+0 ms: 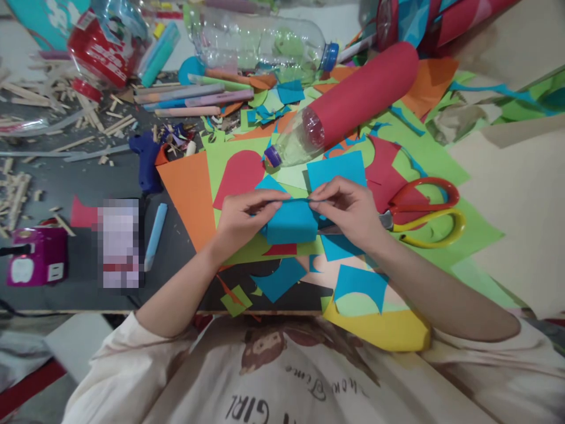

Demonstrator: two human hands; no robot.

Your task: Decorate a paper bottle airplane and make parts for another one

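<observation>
A folded blue paper (pixel 292 222) is held level between both hands, above the green sheets. My left hand (pixel 248 219) pinches its upper left corner between thumb and fingers. At the upper right corner, my right hand (pixel 343 207) pinches the same paper. Scissors (pixel 426 212) with red and yellow handles lie beside my right wrist, their blades partly hidden by the hand. Behind the hands is a blue square (pixel 338 171), and a red rounded paper piece (pixel 242 176) lies behind my left hand.
A bottle wrapped in red paper (pixel 368 94) lies behind the hands, near a clear bottle (pixel 265 44) and markers (pixel 189 94). Left are a blue glue gun (pixel 146 160), a phone (pixel 120 242) and a purple box (pixel 39 256). Blue scraps (pixel 280 280) lie near the front edge.
</observation>
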